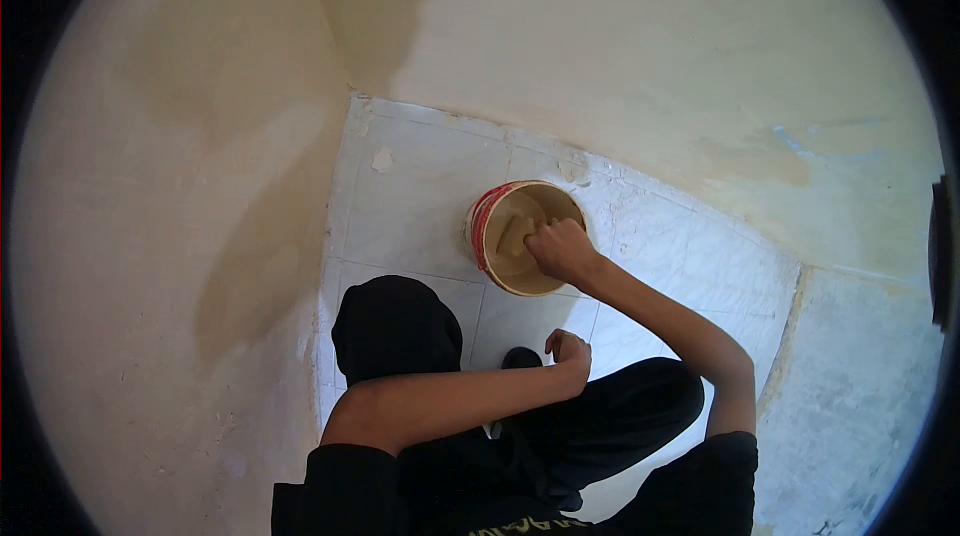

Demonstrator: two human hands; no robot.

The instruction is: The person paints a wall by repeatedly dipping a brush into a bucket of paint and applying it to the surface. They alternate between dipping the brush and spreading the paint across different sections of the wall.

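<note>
A round bucket (478, 221) with a cream inside and a red band at its rim stands on the tiled floor. My right hand (562, 250) reaches over its near right side, fingers closed in a fist inside the opening. Just left of the fist, a pale tan shape (515, 234) shows in the bucket; I cannot tell what the fist grips. Between the bucket and my bent knee, my left hand (570, 358) hangs with its fingers curled in and nothing showing in them.
White floor tiles (420, 176) run into a corner between a beige wall on the left (170, 236) and one at the back (640, 46). Plaster-like spots and crumbs mark the floor's edge. My black-clad knees (395, 326) flank the near side, with a dark shoe (521, 358) between them.
</note>
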